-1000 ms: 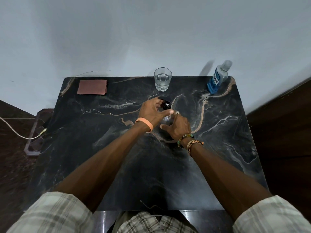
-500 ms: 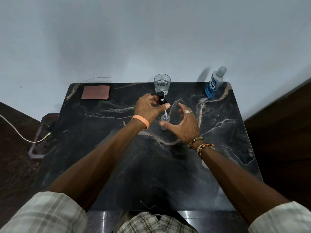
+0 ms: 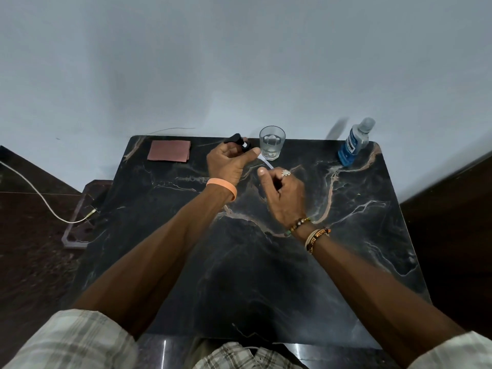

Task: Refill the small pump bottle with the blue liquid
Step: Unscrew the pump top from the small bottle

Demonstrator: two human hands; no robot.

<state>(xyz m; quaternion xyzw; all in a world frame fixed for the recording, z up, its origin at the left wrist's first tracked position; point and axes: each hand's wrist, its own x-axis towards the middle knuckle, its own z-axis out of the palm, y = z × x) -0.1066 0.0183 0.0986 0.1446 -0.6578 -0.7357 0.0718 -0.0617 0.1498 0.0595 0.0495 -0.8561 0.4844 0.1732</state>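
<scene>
Black pump head [image 3: 241,142], tube now drawn fully out, is pinched in the left hand [image 3: 229,163] just left of the glass [image 3: 272,142]; the right hand [image 3: 285,193] curls in front of the glass, its hold on the small bottle unclear.

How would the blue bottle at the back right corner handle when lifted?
The blue bottle looks like clear plastic, so probably light, not fragile. Blue liquid shows only in its lower part, so it may slosh. Tall and narrow, it could tip if nudged.
</scene>
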